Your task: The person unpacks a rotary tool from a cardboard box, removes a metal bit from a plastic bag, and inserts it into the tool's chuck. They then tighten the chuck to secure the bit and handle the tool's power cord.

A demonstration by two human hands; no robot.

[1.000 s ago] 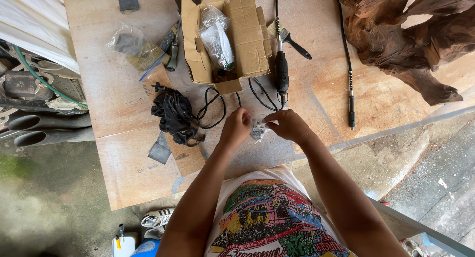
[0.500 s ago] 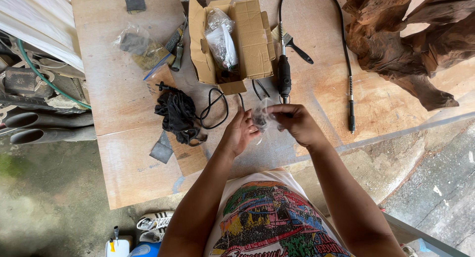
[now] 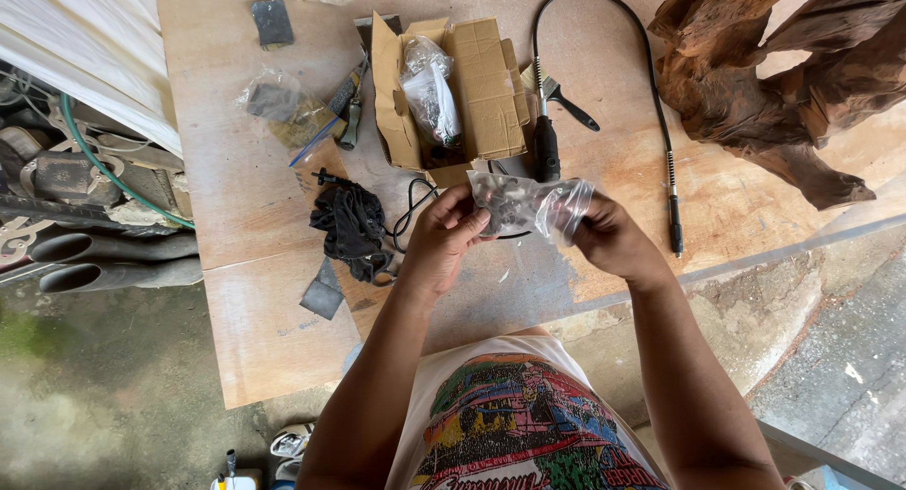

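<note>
From the head camera, both hands are raised over the near edge of the plywood worktable [image 3: 245,292], holding a small clear plastic bag of dark little parts [image 3: 528,202] between them. The left hand [image 3: 451,235] is closed on the bag's left end, fingers curled and thumb pressed on top. The right hand [image 3: 609,237] pinches the right end between thumb and fingertips. A second ago the hands were low and close together at the table's edge with the bag bunched small. Now they have come up and moved apart, so the bag is stretched out flat and its contents show, which suggests it is being handled at its mouth.

Just beyond the bag lies an open brown cardboard box [image 3: 472,89] with a crumpled clear wrapper inside. Right of the box are a black rotary tool with a long flexible shaft [image 3: 661,122] and a gnarled reddish-brown piece of wood [image 3: 783,84] at the far right corner. A heap of black cord [image 3: 351,228] sits left of the hands
</note>
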